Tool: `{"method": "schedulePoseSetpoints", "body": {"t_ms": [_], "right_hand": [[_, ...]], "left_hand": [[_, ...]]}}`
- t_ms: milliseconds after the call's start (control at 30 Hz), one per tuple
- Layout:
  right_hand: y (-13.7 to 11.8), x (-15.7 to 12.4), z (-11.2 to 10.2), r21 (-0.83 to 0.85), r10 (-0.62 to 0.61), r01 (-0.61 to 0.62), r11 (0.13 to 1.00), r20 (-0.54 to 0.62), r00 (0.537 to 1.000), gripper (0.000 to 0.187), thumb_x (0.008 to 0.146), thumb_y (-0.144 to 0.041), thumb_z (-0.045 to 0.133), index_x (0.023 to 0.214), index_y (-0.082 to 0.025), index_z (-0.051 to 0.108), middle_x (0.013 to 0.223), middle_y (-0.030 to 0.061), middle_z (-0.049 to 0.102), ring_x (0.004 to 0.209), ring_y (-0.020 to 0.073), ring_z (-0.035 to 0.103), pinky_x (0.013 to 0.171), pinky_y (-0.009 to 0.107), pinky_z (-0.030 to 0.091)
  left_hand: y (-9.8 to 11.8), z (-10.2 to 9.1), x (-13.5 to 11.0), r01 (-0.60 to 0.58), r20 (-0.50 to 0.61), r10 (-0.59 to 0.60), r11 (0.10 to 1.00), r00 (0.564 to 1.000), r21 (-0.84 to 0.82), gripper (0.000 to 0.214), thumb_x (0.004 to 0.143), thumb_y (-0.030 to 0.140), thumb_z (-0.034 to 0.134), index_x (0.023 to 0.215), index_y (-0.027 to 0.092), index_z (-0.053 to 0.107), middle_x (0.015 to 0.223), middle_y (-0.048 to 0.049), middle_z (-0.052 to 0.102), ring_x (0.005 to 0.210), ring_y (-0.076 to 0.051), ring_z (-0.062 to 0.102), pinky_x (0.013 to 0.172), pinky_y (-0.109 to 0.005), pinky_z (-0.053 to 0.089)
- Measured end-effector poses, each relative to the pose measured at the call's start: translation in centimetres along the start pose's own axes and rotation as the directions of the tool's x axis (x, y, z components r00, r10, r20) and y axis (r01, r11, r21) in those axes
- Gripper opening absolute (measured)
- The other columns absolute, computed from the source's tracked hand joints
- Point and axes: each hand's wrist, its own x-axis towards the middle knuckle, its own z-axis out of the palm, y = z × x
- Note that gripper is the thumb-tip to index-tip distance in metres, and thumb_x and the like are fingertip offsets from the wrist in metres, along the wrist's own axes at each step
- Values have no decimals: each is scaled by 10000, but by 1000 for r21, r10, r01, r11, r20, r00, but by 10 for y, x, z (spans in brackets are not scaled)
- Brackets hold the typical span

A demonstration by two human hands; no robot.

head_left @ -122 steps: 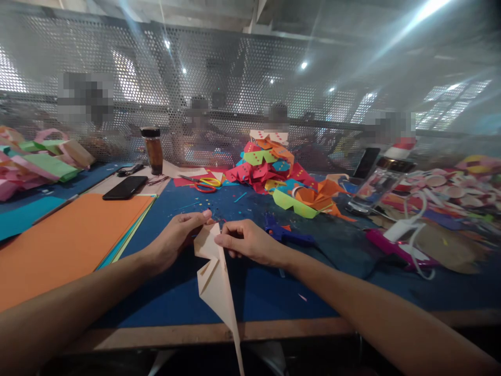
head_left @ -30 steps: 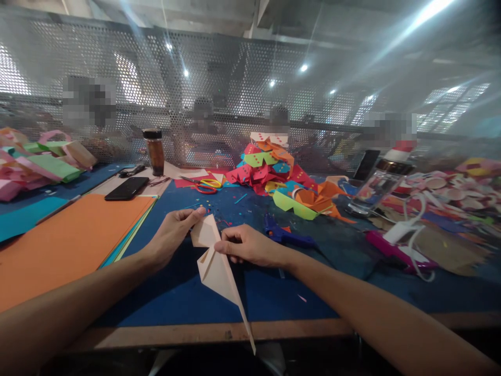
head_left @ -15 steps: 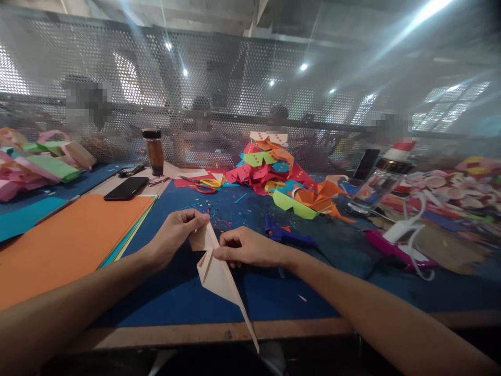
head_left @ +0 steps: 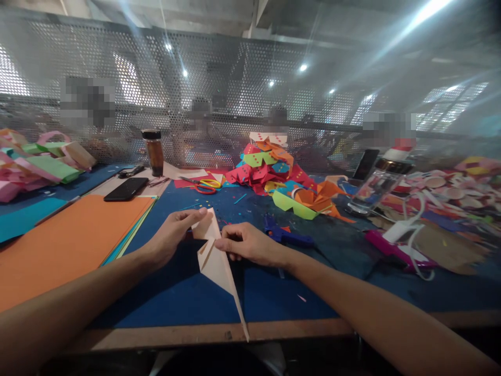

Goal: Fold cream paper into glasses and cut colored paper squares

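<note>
A pale pair of paper glasses (head_left: pixel 217 269), with a notch in one side and a long thin strip along the other, slants over the table between my hands. My right hand (head_left: pixel 250 243) pinches its strip edge near the middle, thumb on the near face. At the upper end, my left hand (head_left: pixel 176 232) has its thumb and forefinger closed on the paper's left edge; its other fingers are partly hidden behind. The strip's lower tip reaches the table's wooden front edge.
Orange sheets (head_left: pixel 82 230) lie left with a black phone (head_left: pixel 126 189) on top. Red-and-yellow scissors (head_left: pixel 205 185), a coloured paper pile (head_left: pixel 266 167) and a blue glue gun (head_left: pixel 289 233) are beyond my hands. A clear bottle (head_left: pixel 378 188) leans right, near a magenta-and-white device (head_left: pixel 399 243).
The paper glasses have swung slightly, their lower tip shifting left and up. My left thumb has slid off the upper corner towards the left edge. My right hand has risen slightly.
</note>
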Motion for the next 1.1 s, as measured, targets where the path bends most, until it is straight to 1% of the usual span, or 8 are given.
{"method": "schedulePoseSetpoints", "body": {"t_ms": [100, 200, 300, 467, 667, 833, 967, 1100], "right_hand": [[1, 2, -2, 0, -41, 41, 999, -86, 995, 363, 848, -516, 608, 712, -186, 539, 614, -26, 534, 548, 94, 472, 538, 248, 376], [2, 3, -3, 5, -51, 52, 999, -135, 990, 366, 849, -515, 610, 708, -185, 537, 609, -27, 534, 556, 95, 483, 541, 245, 380], [2, 4, -3, 14, -66, 70, 997, -157, 985, 374, 847, -525, 610, 711, -184, 537, 596, -35, 532, 549, 92, 487, 532, 236, 384], [0, 3, -2, 4, -78, 80, 997, -175, 981, 375, 843, -520, 616, 694, -186, 538, 575, -40, 530, 528, 90, 484, 509, 231, 381], [2, 4, -2, -2, -65, 66, 998, -168, 984, 361, 841, -500, 626, 683, -187, 538, 589, -30, 547, 537, 92, 496, 513, 233, 391], [3, 4, -2, -2, -72, 73, 997, -161, 984, 334, 840, -463, 640, 685, -183, 540, 586, -33, 547, 535, 91, 502, 509, 228, 394], [3, 3, -1, -3, -68, 68, 998, -157, 985, 331, 839, -457, 642, 685, -182, 541, 586, -32, 548, 536, 91, 503, 507, 227, 396], [4, 4, -2, -8, -81, 81, 997, -156, 984, 335, 847, -465, 629, 692, -181, 543, 591, -29, 551, 535, 91, 499, 503, 228, 396]], "left_hand": [[1, 0, -1, 11, 76, -7, 999, 997, -51, 336, 804, 471, 674, 722, 146, 659, 758, -50, 668, 701, -170, 608, 692, -288, 484], [2, 1, -2, 42, 93, -38, 998, 995, -43, 298, 796, 428, 698, 770, 131, 687, 791, -69, 693, 729, -176, 627, 703, -287, 493], [3, 2, -3, 64, 97, -59, 997, 994, -50, 289, 774, 408, 726, 841, 127, 717, 826, -81, 722, 746, -183, 643, 703, -283, 502], [-1, 2, -3, 85, 175, -75, 995, 982, -50, 298, 773, 400, 734, 919, 141, 743, 840, -82, 748, 732, -178, 655, 693, -266, 507], [-6, 0, -3, 90, 177, -83, 995, 981, -34, 237, 768, 357, 751, 880, 149, 745, 824, -74, 753, 716, -167, 657, 696, -265, 512], [-6, 1, -3, 87, 197, -79, 996, 977, -29, 258, 770, 343, 751, 942, 150, 751, 835, -80, 759, 727, -170, 660, 696, -264, 508], [-6, 2, -3, 54, 171, -51, 998, 984, -17, 244, 756, 333, 760, 916, 148, 759, 803, -64, 757, 706, -154, 647, 683, -244, 488], [-4, 4, -4, 45, 143, -44, 999, 989, -1, 227, 752, 339, 758, 887, 157, 753, 792, -47, 751, 708, -156, 645, 694, -253, 481]]}}
